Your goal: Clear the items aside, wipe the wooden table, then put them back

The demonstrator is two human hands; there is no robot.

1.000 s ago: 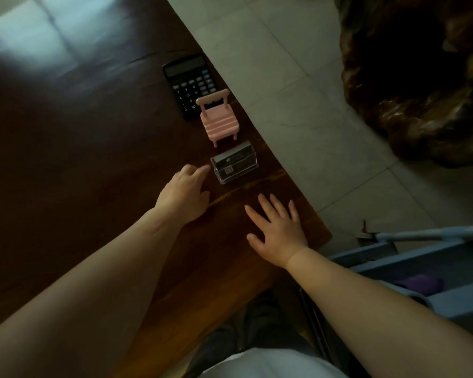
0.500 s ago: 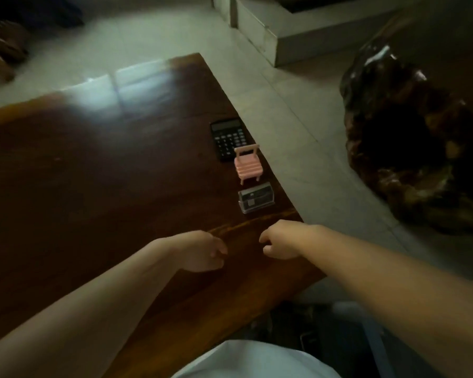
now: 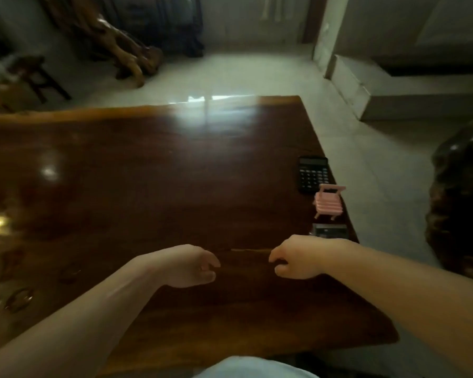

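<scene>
A dark glossy wooden table [image 3: 148, 186] fills the view. Along its right edge lie a black calculator [image 3: 313, 173], a small pink toy chair [image 3: 328, 201] and a clear plastic card holder [image 3: 330, 231], in a row from far to near. My left hand [image 3: 189, 266] hovers over the table's near middle with fingers loosely curled and nothing in them. My right hand [image 3: 298, 259] hangs just in front of the card holder, covering its near edge, fingers curled loosely and holding nothing.
Pale tiled floor [image 3: 230, 72] surrounds the table. A carved root sculpture [image 3: 126, 50] stands at the far left. Beside it is a dark stool [image 3: 36, 75]. A large dark carved wood piece [image 3: 459, 208] sits close off the table's right edge.
The view has tilted up from the table's near right corner to the whole top. Both hands have lifted off the wood, curled loosely and drawn back from the card holder.
</scene>
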